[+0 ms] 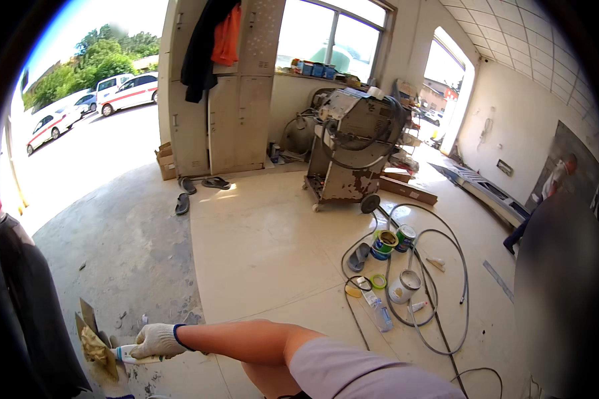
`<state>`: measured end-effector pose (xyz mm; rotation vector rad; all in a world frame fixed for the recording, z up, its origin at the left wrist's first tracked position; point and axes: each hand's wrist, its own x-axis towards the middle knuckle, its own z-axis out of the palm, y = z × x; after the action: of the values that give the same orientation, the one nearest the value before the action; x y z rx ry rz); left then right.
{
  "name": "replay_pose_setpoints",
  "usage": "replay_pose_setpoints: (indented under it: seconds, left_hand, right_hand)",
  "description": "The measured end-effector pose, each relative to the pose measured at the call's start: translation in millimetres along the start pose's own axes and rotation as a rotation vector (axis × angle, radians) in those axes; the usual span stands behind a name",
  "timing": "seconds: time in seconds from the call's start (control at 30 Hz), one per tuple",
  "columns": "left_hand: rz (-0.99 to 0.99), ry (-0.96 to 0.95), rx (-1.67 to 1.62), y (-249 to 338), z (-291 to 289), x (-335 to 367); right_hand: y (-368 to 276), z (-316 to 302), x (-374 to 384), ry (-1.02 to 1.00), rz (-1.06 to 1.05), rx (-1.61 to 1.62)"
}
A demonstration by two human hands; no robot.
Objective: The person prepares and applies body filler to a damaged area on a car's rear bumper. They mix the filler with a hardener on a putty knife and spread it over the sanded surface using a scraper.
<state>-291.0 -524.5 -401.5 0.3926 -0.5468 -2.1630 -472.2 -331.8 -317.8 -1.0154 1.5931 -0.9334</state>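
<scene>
My right hand, in a whitish knit glove with a dark blue cuff, reaches across to the lower left. Its fingers wrap round the pale handle of a putty knife. A lump of yellowish putty clings at the blade end. Close against it stands a second flat blade, grey-brown and upright; what holds it is hidden. My left hand does not show; only a sliver of dark blue appears at the bottom edge there. To the left is a dark, curved panel.
Open cans, a green tape roll, a plastic bottle and looping hoses lie on the tiles at right. A rusty wheeled machine stands behind, beside lockers. Sandals lie near them. Another person is at far right.
</scene>
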Motion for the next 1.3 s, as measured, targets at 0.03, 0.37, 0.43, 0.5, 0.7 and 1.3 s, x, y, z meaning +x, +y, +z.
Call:
replay_pose_setpoints:
  seconds: [0.03,0.37,0.43,0.5,0.7,1.3]
  left_hand:
    - [0.082,-0.142,0.049,17,-23,16]
    - [-0.087,0.031,-0.087,58,41,-38]
    - [-0.069,-0.011,-0.056,65,37,-41]
    - [-0.008,-0.002,-0.060,71,31,-40]
    - [0.068,0.017,-0.038,59,0,-9]
    - [-0.045,0.116,-0.008,21,51,-21]
  right_hand:
    - [-10,11,14,-0.054,-0.052,0.024]
    - [-26,60,37,-0.426,0.074,-0.484]
    - [-23,60,35,-0.401,0.081,-0.345]
    - [-15,51,37,-0.350,0.101,-0.222]
    - [5,29,23,-0.193,0.073,0.085]
    - [3,32,40,-0.222,0.238,-0.077]
